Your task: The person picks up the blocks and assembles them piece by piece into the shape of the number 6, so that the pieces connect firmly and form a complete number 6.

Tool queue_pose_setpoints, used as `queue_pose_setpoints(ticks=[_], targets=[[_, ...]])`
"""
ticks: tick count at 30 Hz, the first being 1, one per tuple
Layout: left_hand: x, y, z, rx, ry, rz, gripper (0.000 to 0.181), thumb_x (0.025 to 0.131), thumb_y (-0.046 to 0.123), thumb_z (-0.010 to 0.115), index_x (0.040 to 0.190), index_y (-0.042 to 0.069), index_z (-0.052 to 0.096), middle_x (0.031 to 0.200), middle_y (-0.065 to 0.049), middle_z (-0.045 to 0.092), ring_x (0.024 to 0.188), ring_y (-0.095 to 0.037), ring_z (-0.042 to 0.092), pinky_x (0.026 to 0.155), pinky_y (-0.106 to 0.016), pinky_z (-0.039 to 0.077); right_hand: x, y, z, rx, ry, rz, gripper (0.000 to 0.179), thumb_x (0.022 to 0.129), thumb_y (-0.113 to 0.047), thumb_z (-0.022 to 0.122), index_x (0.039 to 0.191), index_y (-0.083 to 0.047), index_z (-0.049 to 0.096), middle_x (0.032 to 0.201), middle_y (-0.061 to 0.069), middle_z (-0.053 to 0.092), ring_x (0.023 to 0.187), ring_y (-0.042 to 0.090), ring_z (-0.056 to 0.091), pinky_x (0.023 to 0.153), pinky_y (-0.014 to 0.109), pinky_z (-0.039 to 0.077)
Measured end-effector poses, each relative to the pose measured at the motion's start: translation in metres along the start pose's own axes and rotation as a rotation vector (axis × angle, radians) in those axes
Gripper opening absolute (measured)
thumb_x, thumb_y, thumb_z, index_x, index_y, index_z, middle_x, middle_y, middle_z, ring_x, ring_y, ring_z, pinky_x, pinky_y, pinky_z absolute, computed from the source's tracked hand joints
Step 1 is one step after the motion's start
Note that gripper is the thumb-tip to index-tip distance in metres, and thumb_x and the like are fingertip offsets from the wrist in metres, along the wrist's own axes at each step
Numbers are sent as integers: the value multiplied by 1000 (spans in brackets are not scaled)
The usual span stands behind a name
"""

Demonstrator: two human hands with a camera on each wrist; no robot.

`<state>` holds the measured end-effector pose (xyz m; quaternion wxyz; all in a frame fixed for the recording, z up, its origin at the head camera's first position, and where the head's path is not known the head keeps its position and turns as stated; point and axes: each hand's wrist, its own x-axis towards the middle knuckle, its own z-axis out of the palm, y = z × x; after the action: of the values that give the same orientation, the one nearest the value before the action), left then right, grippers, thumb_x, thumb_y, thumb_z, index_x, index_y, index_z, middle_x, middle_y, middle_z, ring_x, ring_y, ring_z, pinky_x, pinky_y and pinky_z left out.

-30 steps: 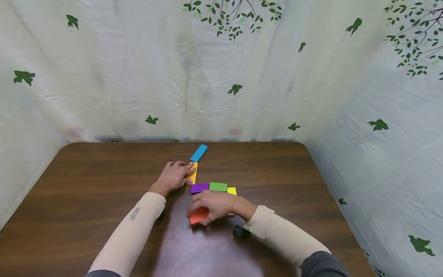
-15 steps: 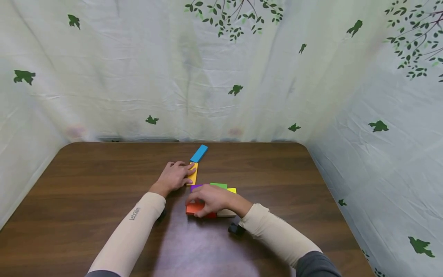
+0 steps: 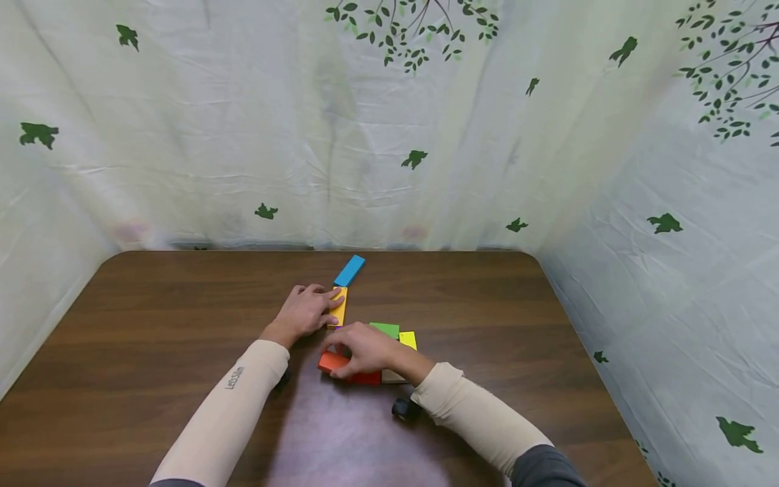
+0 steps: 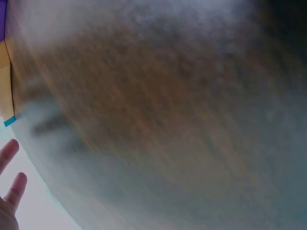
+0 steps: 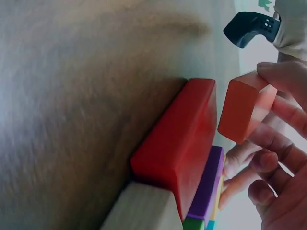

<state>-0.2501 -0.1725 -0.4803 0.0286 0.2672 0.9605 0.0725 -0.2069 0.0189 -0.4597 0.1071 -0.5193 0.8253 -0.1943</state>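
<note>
In the head view my left hand (image 3: 304, 310) rests its fingers on an orange-yellow block (image 3: 341, 310) lying flat on the table. Those fingers look straight in the left wrist view. My right hand (image 3: 368, 350) pinches an orange block (image 5: 237, 108) between thumb and fingers, to the left of a longer red block (image 5: 180, 139). Beside the red block's right end lies a beige block (image 3: 392, 377). Behind the right hand sits a purple block (image 5: 207, 184), mostly hidden in the head view. A green block (image 3: 385, 329) and a bright yellow block (image 3: 408, 339) continue that row.
A blue block (image 3: 349, 270) lies slanted beyond the orange-yellow one. The brown wooden table (image 3: 182, 291) meets a pale leaf-printed curtain (image 3: 213, 135) at its back edge. A black wrist device (image 3: 406, 409) hangs under the right forearm.
My right hand has moved left and away from me with the orange block, uncovering the red and beige blocks and covering the purple one. My left hand has stayed put.
</note>
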Motion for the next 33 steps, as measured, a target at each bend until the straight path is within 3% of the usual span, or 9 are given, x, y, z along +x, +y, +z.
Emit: queue_pose_setpoints(ticks=[13, 21, 33], targets=[[0, 0, 1, -4, -10, -6, 57, 89, 40, 64, 139, 17, 52, 147, -5, 46, 127, -36, 44, 96, -56, 33, 7, -3, 7, 71, 51, 127, 32, 82, -33, 76, 109, -18, 68, 74, -12, 56, 64, 0, 49, 58, 12, 39], [-1, 1, 0, 2, -10, -8, 57, 89, 39, 64, 139, 16, 52, 147, -6, 45, 127, -37, 44, 96, -57, 33, 10, -6, 13, 32, 84, 174, 34, 80, -37, 78, 106, -17, 68, 72, -13, 57, 62, -2, 49, 57, 11, 39], [-3, 2, -2, 3, -16, -10, 56, 89, 38, 65, 139, 15, 53, 147, -6, 45, 127, -37, 44, 97, -57, 32, 16, -14, 21, -101, 51, 282, 40, 78, -42, 78, 108, -16, 69, 76, -11, 58, 65, 4, 48, 59, 14, 38]])
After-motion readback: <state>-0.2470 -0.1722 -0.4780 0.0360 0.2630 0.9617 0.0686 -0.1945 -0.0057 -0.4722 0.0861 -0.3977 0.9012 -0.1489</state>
